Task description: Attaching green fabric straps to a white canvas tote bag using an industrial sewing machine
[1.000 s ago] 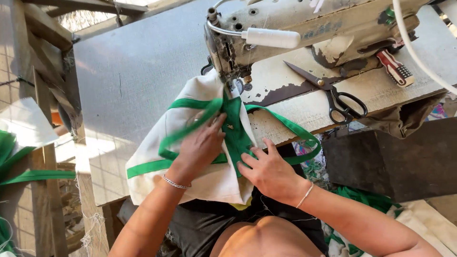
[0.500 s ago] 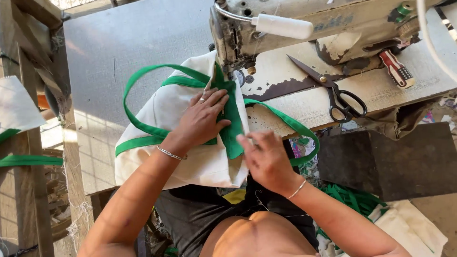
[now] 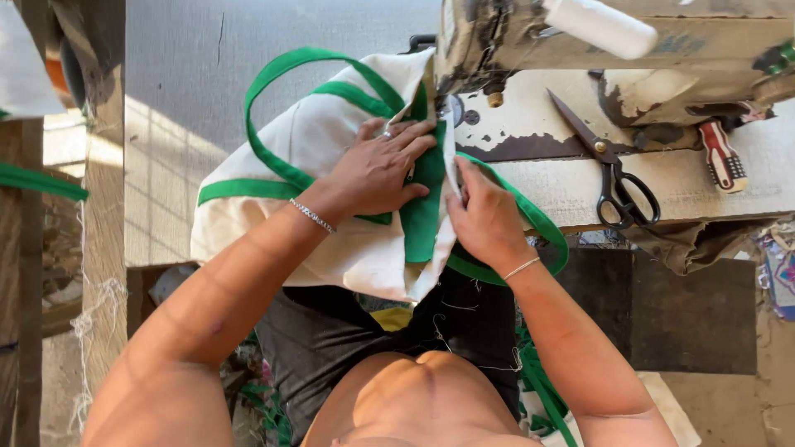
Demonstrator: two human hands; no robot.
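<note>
The left hand [image 3: 377, 170] lies flat and spread on a cream canvas tote bag [image 3: 331, 157], palm down, its fingers pointing toward the sewing machine [image 3: 613, 41]. It grips nothing; it only presses the cloth down. A ring sits on one finger and a thin bracelet [image 3: 312, 215] circles the wrist.

The right hand [image 3: 484, 215] is curled, thumb and fingertips pinched on the bag's edge, just beside the left fingertips. It too wears a thin bracelet [image 3: 522, 267].

The bag is off-white, trimmed in bright green webbing. One green handle [image 3: 273, 74] loops up and away beyond the left fingers, a green band crosses the body below the left wrist, and a broad green panel [image 3: 422, 211] lies between the two hands. A second green strap [image 3: 538, 228] curves out from under the right hand and off the table's edge. The bag rests partly on the worn, paint-chipped machine table [image 3: 704, 186] and hangs partly over the person's lap, its top edge tucked right up against the machine's head, just past both sets of fingertips.

To the far side of the right fingers, black-handled scissors [image 3: 613, 170] lie closed on the table, well apart from the hand. Beyond them lies a red-and-white-handled tool [image 3: 722, 157].
</note>
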